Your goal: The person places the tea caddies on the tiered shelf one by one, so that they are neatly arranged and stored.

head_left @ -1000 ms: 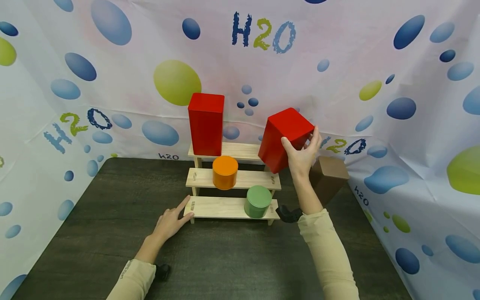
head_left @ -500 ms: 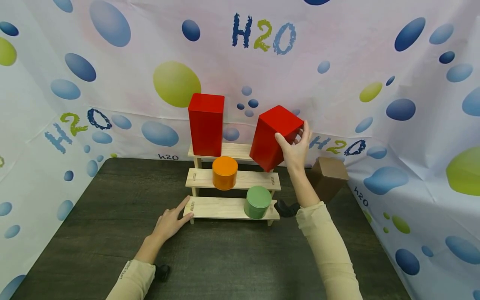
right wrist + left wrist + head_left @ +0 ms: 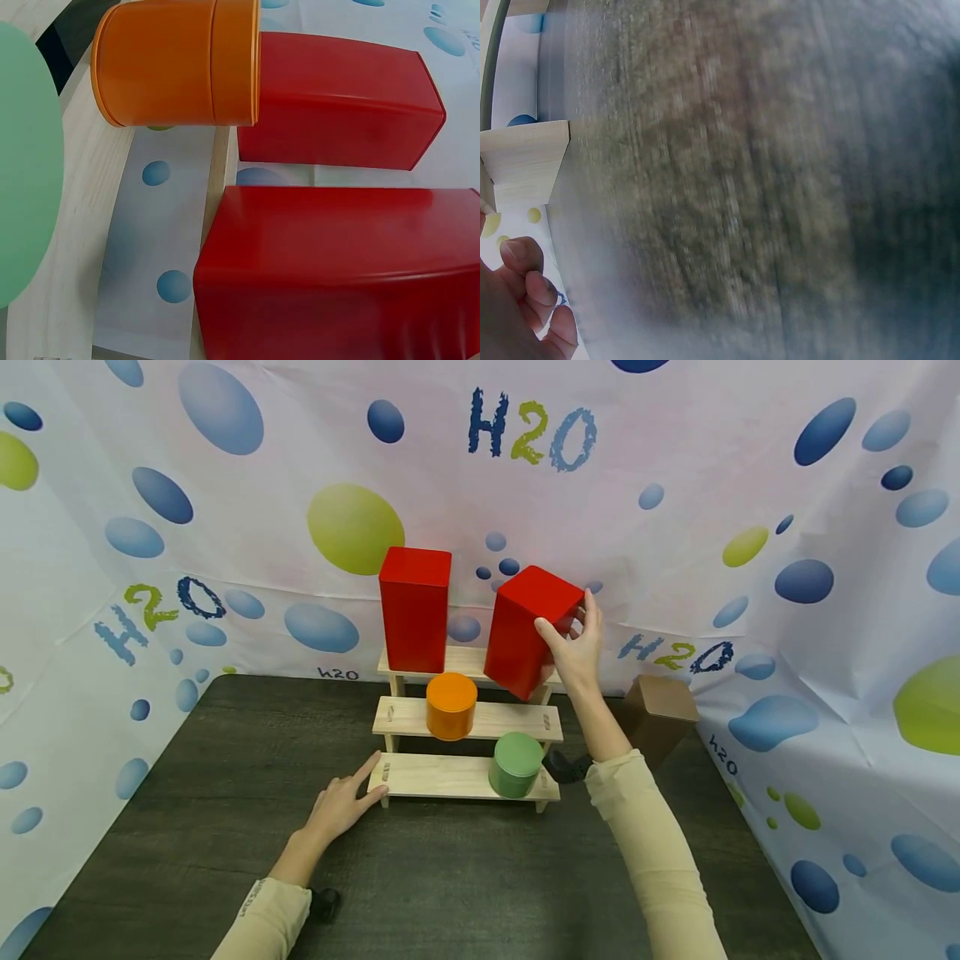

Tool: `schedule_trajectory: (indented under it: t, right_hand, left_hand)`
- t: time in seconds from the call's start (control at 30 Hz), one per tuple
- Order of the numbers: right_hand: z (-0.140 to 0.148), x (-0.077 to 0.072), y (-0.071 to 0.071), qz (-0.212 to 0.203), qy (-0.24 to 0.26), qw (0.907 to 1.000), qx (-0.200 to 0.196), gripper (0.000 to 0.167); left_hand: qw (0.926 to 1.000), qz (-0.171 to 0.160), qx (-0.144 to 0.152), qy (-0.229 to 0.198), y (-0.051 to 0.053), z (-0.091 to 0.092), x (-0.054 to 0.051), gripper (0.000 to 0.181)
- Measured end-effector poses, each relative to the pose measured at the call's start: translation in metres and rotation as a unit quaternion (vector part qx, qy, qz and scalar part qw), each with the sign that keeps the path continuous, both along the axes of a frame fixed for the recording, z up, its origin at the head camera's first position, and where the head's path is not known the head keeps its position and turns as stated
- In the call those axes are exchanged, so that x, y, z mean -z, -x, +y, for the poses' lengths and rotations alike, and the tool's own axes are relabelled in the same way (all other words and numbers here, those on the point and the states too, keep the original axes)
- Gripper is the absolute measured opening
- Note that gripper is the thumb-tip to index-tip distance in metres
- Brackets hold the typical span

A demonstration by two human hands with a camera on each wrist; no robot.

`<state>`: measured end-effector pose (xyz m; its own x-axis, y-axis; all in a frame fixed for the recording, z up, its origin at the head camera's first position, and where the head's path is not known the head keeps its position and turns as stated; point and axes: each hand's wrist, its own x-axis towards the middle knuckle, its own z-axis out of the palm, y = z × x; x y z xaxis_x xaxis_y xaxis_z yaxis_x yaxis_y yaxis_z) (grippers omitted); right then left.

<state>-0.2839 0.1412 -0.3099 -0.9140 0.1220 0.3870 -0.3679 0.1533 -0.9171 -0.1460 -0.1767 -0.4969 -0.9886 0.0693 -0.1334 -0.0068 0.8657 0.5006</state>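
Note:
My right hand (image 3: 576, 647) grips a tall red box (image 3: 525, 631) near its top, thumb on the front and fingers at the right side. The box is tilted, its lower end at the top tier's right part; contact with the tier cannot be told. Another red box (image 3: 416, 610) stands upright on the top tier's left. With thumb and index finger spread, my left hand (image 3: 335, 810) touches the left end of the wooden stand's bottom tier (image 3: 442, 775). In the right wrist view the held red box (image 3: 337, 262) lies beside the other red box (image 3: 337, 101); the hand is out of sight.
An orange round tin (image 3: 451, 708) stands on the middle tier and a green round tin (image 3: 516, 766) on the bottom tier's right. A brown box (image 3: 660, 710) is on the dark table (image 3: 450, 877), right of the stand. A patterned sheet (image 3: 262, 510) hangs behind.
My right hand has moved left with the red box, which is closer to the standing red box and slightly less tilted. My left hand has stayed at the bottom tier's left end.

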Motion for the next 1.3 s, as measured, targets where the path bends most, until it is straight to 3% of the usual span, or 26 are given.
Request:
schedule_trajectory:
  t: [0.37,0.63,0.87,1.3]
  right_hand:
    - [-0.005,-0.001,0.01,0.02,0.021,0.9973,-0.068,0.073]
    - [-0.011,-0.018,-0.003,0.029,0.018,0.9947,-0.097,0.07]
    - [-0.01,-0.018,-0.001,0.032,0.008,0.9926,-0.116,0.069]
    - [-0.01,-0.014,-0.008,0.017,-0.034,0.9983,-0.044,0.056]
  left_hand:
    - [1.0,-0.001,-0.002,0.0,0.0,0.0,0.002,0.072]
    - [1.0,-0.001,-0.002,0.002,0.0,0.0,0.001,0.072]
    - [1.0,-0.002,-0.004,0.001,-0.001,0.001,0.001,0.073]
    - [1.0,-0.002,-0.005,0.002,0.0,0.001,0.003,0.072]
